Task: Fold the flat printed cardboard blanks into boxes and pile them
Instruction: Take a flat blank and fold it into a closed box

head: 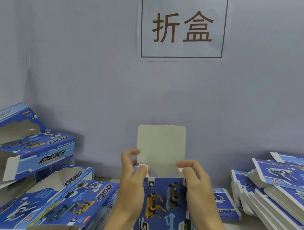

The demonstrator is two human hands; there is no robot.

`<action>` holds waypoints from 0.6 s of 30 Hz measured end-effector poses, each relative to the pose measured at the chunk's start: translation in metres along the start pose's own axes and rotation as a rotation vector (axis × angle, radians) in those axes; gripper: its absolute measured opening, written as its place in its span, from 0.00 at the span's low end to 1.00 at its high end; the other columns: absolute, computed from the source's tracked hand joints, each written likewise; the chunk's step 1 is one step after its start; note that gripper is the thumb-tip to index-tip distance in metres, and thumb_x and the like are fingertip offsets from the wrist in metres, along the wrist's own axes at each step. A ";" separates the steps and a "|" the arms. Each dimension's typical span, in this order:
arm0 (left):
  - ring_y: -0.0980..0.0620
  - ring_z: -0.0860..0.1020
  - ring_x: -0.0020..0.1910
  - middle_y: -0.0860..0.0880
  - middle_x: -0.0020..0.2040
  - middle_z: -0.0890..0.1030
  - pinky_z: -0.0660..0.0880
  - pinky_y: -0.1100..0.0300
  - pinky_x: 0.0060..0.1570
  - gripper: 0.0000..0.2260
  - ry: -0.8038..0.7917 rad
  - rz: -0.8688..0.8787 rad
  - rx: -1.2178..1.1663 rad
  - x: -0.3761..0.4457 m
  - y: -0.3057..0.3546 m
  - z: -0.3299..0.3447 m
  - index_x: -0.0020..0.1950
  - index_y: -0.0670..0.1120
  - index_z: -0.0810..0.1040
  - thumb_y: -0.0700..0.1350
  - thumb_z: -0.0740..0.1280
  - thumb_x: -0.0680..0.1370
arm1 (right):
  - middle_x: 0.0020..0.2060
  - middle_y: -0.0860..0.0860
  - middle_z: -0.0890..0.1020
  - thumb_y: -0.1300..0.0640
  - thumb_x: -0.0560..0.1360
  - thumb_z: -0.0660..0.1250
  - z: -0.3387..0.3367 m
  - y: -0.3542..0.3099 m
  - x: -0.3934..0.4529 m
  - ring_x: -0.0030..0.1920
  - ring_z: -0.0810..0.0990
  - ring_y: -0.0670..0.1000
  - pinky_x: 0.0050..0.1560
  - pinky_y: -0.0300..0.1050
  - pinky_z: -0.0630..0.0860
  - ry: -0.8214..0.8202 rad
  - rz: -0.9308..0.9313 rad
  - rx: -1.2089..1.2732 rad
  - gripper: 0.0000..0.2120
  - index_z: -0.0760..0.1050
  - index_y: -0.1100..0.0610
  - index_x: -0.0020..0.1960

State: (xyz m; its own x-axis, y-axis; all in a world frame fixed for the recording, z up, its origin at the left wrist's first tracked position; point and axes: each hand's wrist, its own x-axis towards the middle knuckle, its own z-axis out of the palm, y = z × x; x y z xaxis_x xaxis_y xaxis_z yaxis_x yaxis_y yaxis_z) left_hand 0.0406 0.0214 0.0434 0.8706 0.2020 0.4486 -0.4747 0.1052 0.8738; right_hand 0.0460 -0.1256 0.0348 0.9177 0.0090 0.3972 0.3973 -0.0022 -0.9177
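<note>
Box: I keep it upright, lid flap raised for tucking.
Left hand: pinching the left side flap.
Right hand: pinching the right one.

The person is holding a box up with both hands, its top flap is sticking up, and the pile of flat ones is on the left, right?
Not quite. The head view shows the flat blanks piled on the right; folded boxes lie on the left. Both hands, left and right, hold the box, flap up.
</note>
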 end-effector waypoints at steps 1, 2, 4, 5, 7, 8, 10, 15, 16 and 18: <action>0.49 0.85 0.42 0.45 0.54 0.79 0.80 0.55 0.36 0.15 0.009 -0.021 -0.068 -0.001 0.000 0.000 0.60 0.60 0.69 0.39 0.59 0.83 | 0.31 0.51 0.81 0.60 0.82 0.57 0.001 0.000 0.002 0.30 0.80 0.44 0.28 0.37 0.75 0.014 0.047 0.042 0.07 0.72 0.52 0.56; 0.49 0.85 0.44 0.45 0.54 0.80 0.81 0.56 0.36 0.18 0.017 -0.034 -0.115 -0.001 -0.001 0.000 0.63 0.63 0.66 0.39 0.59 0.83 | 0.35 0.54 0.82 0.59 0.82 0.57 0.002 -0.003 0.003 0.31 0.82 0.46 0.29 0.40 0.76 0.033 0.075 0.084 0.09 0.70 0.47 0.58; 0.46 0.84 0.48 0.44 0.52 0.82 0.82 0.51 0.42 0.24 0.029 -0.007 -0.111 0.000 -0.003 0.000 0.65 0.67 0.64 0.38 0.59 0.82 | 0.30 0.49 0.80 0.59 0.82 0.57 0.003 -0.006 0.003 0.29 0.80 0.44 0.29 0.36 0.75 0.041 0.065 0.105 0.17 0.68 0.39 0.63; 0.45 0.83 0.49 0.45 0.50 0.83 0.82 0.49 0.46 0.24 0.032 0.026 -0.085 0.000 -0.004 0.000 0.64 0.69 0.66 0.38 0.59 0.82 | 0.28 0.50 0.79 0.60 0.82 0.56 0.002 -0.007 0.004 0.29 0.81 0.46 0.30 0.35 0.75 0.035 0.053 0.092 0.18 0.69 0.37 0.63; 0.47 0.82 0.47 0.46 0.46 0.82 0.81 0.51 0.46 0.24 0.047 0.078 -0.033 0.000 -0.005 0.001 0.59 0.70 0.71 0.37 0.60 0.81 | 0.28 0.55 0.79 0.61 0.82 0.55 0.000 -0.008 0.004 0.33 0.83 0.53 0.32 0.37 0.76 0.021 0.045 0.084 0.18 0.73 0.40 0.59; 0.47 0.82 0.46 0.46 0.44 0.81 0.81 0.52 0.44 0.22 0.064 0.081 -0.041 0.000 -0.005 0.002 0.56 0.68 0.72 0.38 0.60 0.82 | 0.25 0.52 0.76 0.61 0.81 0.55 0.000 -0.008 0.004 0.30 0.81 0.50 0.30 0.36 0.74 0.021 0.047 0.091 0.16 0.74 0.44 0.58; 0.42 0.80 0.46 0.44 0.44 0.78 0.79 0.56 0.44 0.10 0.070 0.134 -0.046 -0.002 -0.008 0.002 0.52 0.59 0.73 0.43 0.60 0.83 | 0.27 0.50 0.74 0.60 0.81 0.56 0.000 -0.006 0.003 0.29 0.76 0.46 0.29 0.36 0.74 0.030 0.039 0.108 0.10 0.74 0.49 0.55; 0.44 0.82 0.51 0.49 0.52 0.81 0.81 0.50 0.45 0.16 0.075 0.178 -0.146 -0.008 -0.008 0.001 0.43 0.47 0.77 0.56 0.58 0.78 | 0.45 0.59 0.85 0.46 0.83 0.52 -0.001 -0.002 -0.002 0.44 0.85 0.59 0.46 0.56 0.80 0.059 -0.004 0.290 0.18 0.78 0.52 0.50; 0.46 0.83 0.51 0.52 0.52 0.81 0.82 0.51 0.42 0.16 0.054 0.162 -0.160 -0.009 -0.007 0.000 0.44 0.47 0.77 0.58 0.60 0.79 | 0.46 0.59 0.86 0.41 0.80 0.53 -0.002 -0.001 -0.002 0.45 0.86 0.60 0.45 0.54 0.82 0.046 0.004 0.325 0.20 0.77 0.53 0.52; 0.48 0.83 0.53 0.55 0.52 0.81 0.82 0.55 0.36 0.17 -0.005 0.177 -0.080 -0.008 -0.009 -0.004 0.49 0.45 0.75 0.59 0.66 0.78 | 0.47 0.59 0.86 0.38 0.74 0.58 -0.001 0.000 -0.004 0.46 0.86 0.59 0.41 0.50 0.83 -0.010 0.014 0.338 0.22 0.75 0.54 0.56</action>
State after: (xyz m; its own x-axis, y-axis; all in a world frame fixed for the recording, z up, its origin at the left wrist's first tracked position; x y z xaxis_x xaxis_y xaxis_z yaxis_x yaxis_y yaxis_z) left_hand 0.0373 0.0222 0.0313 0.7729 0.2192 0.5955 -0.6294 0.1457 0.7633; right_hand 0.0418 -0.1268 0.0335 0.9222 0.0213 0.3862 0.3582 0.3296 -0.8735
